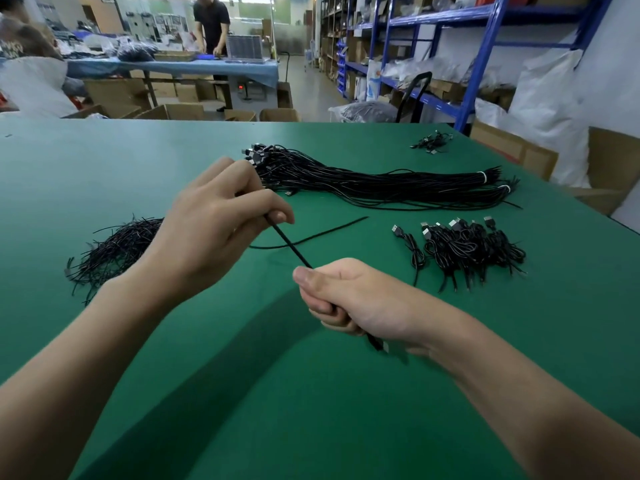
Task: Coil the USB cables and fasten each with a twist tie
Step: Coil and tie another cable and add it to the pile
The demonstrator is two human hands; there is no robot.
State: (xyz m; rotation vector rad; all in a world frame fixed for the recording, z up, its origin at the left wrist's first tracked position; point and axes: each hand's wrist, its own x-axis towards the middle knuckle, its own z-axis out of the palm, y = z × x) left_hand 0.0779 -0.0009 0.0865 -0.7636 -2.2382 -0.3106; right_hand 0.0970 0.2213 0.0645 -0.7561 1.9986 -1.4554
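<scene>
cable (290,244) spans left hand (211,233), right hand (349,299)

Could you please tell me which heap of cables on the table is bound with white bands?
The long straight bundle in the middle: white bands wrap its right end. The coiled pile and the small far heap show none.

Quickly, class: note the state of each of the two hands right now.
Left hand: closed, pinching the black cable.
Right hand: closed, gripping the same cable.
</scene>
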